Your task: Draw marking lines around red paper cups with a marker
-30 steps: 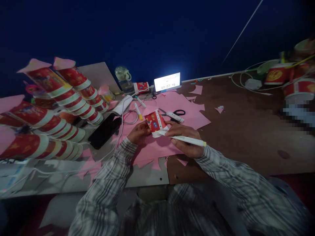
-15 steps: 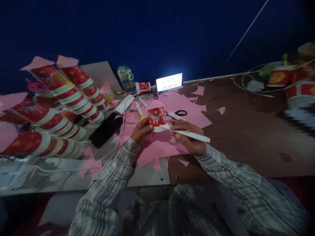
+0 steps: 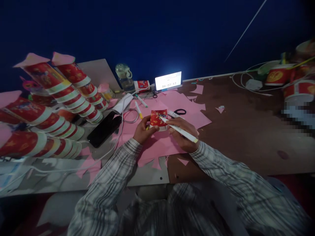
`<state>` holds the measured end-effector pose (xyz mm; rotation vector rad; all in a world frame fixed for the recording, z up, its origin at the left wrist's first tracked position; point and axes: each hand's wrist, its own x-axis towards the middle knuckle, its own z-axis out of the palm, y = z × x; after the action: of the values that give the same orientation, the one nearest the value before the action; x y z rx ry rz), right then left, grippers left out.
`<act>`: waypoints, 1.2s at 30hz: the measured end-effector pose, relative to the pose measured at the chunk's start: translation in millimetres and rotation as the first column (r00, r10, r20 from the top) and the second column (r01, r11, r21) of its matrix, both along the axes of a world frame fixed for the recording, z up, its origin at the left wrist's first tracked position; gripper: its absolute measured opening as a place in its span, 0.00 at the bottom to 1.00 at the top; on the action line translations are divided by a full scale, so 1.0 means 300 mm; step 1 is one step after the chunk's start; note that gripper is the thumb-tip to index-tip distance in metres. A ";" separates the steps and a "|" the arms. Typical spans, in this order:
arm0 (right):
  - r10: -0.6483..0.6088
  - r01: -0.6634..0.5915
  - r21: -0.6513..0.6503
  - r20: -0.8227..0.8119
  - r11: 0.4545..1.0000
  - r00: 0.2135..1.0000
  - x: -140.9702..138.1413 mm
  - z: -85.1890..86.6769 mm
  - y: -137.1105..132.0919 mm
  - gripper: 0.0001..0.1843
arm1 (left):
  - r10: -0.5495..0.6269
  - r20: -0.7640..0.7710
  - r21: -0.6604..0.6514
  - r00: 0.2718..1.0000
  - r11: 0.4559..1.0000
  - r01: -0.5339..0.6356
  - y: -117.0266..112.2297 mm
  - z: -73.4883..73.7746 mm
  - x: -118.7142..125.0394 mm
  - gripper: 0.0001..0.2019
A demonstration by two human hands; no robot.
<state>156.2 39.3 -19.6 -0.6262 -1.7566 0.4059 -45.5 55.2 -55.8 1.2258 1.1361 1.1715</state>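
A red paper cup (image 3: 158, 119) stands upside down on pink paper (image 3: 169, 131) in the middle of the table. My left hand (image 3: 144, 129) grips its left side with curled fingers. My right hand (image 3: 184, 135) holds a white marker (image 3: 179, 130) with a yellow end, its tip against the top of the cup. Black scissors (image 3: 179, 112) lie just behind my right hand.
Stacks of red paper cups (image 3: 61, 95) with pink paper tops lie at the left. A black phone (image 3: 104, 129), white cables, loose markers (image 3: 138, 110), a clear bottle (image 3: 124, 78) and a lit timer screen (image 3: 168, 81) sit behind. More cups (image 3: 290, 80) stand far right.
The cup has gone from tilted to upside down on the paper. My right hand swung the marker from lying flat beside the cup up onto its top. The timer advanced one second.
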 end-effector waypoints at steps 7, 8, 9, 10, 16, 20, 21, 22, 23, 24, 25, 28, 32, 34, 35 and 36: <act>-0.003 0.003 0.018 0.006 1.000 1.000 -0.004 -0.011 0.010 0.15 | 0.021 -0.041 0.059 0.999 0.998 -0.019 0.003 -0.017 0.012 0.35; 0.003 -0.003 0.022 0.005 1.000 1.000 -0.005 -0.013 0.011 0.15 | 0.024 -0.044 0.061 0.999 0.998 -0.021 0.002 -0.016 0.013 0.35; 0.007 -0.007 0.026 0.005 1.000 1.000 -0.006 -0.015 0.013 0.16 | 0.025 -0.045 0.061 0.999 0.998 -0.023 0.001 -0.014 0.014 0.36; 0.008 -0.009 0.032 0.003 0.999 1.000 -0.007 -0.016 0.014 0.16 | 0.025 -0.043 0.058 0.999 0.998 -0.022 0.001 -0.013 0.015 0.36; 0.007 -0.007 0.011 0.026 1.000 1.000 -0.006 -0.023 0.018 0.16 | 0.035 -0.044 0.056 0.998 0.998 -0.033 -0.002 -0.008 0.019 0.36; -0.016 0.015 0.011 0.066 1.000 0.998 -0.004 -0.024 0.019 0.15 | 0.051 -0.070 0.086 0.996 0.995 -0.045 -0.004 -0.006 0.020 0.34; -0.019 0.018 0.011 0.072 1.000 0.997 -0.004 -0.024 0.019 0.15 | 0.051 -0.072 0.088 0.996 0.995 -0.045 -0.004 -0.006 0.020 0.34; -0.022 0.021 0.010 0.076 1.000 0.997 -0.004 -0.023 0.019 0.15 | 0.051 -0.074 0.087 0.996 0.995 -0.044 -0.004 -0.006 0.021 0.34; -0.026 0.025 0.011 0.080 1.000 0.996 -0.004 -0.022 0.019 0.15 | 0.052 -0.076 0.085 0.996 0.995 -0.046 -0.004 -0.006 0.021 0.34; -0.029 0.028 0.012 0.083 1.000 0.996 -0.004 -0.021 0.019 0.14 | 0.057 -0.078 0.083 0.995 0.995 -0.050 -0.005 -0.007 0.021 0.34; -0.030 0.029 0.013 0.086 0.999 0.996 -0.004 -0.021 0.018 0.14 | 0.062 -0.080 0.082 0.995 0.995 -0.056 -0.005 -0.008 0.021 0.34; -0.029 0.028 0.011 0.084 1.000 0.996 -0.004 -0.020 0.019 0.15 | 0.077 -0.085 0.082 0.993 0.994 -0.070 -0.004 -0.013 0.021 0.34; -0.029 0.029 0.005 0.063 1.000 0.998 -0.005 -0.021 0.021 0.15 | 0.065 -0.063 0.097 0.996 0.994 -0.059 -0.005 -0.013 0.023 0.36; -0.028 0.029 -0.009 0.046 1.000 0.999 -0.006 -0.021 0.022 0.14 | 0.038 -0.015 0.100 0.999 0.994 -0.037 -0.007 -0.009 0.026 0.37; -0.028 0.028 -0.015 0.039 0.999 0.999 -0.006 -0.020 0.022 0.14 | 0.025 0.011 0.098 1.000 0.995 -0.026 -0.008 -0.007 0.028 0.36; -0.026 0.027 -0.020 0.037 0.999 0.999 -0.006 -0.018 0.023 0.14 | 0.015 0.032 0.096 0.999 0.995 -0.018 -0.010 -0.005 0.030 0.35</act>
<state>154.3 46.1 -25.1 -0.6748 -1.7788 0.3970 -36.6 52.2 -57.4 1.2689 1.0786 1.2666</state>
